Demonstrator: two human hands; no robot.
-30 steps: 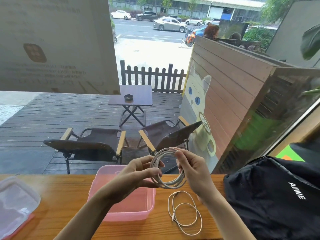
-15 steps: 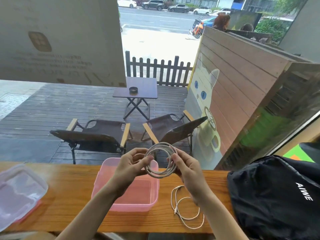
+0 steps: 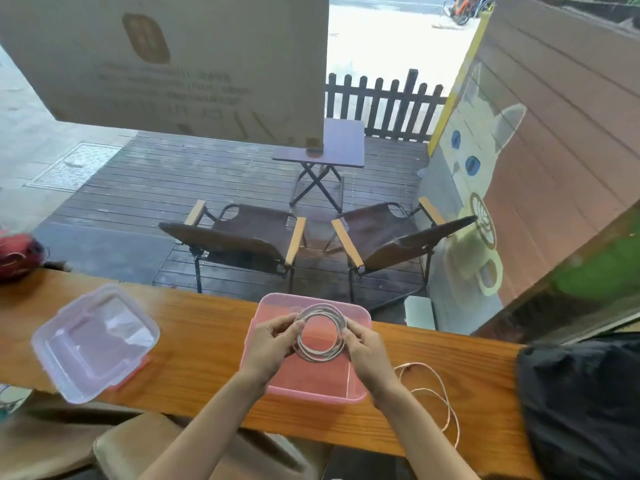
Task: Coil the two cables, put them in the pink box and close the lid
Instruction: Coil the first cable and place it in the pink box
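A coiled white cable [image 3: 320,353] is held over the open pink box [image 3: 313,393] on the wooden counter. My left hand [image 3: 272,342] pinches the coil's left side and my right hand [image 3: 363,348] pinches its right side. The coil hangs inside the box's outline, roughly level with its rim; I cannot tell if it touches the bottom. A second thin white cable [image 3: 438,393] lies in loose loops on the counter right of the box. The box's translucent lid [image 3: 95,341] lies upside down on the counter to the left.
A black bag [image 3: 585,403] fills the counter's right end. A red object [image 3: 17,252] sits at the far left edge. The counter [image 3: 204,344] runs along a window; chairs and a small table stand outside. A beige seat [image 3: 138,441] is below the counter.
Both hands have lowered the coiled cable from above the counter down over the pink box. The camera has tilted down and left, bringing the lid fully into view.
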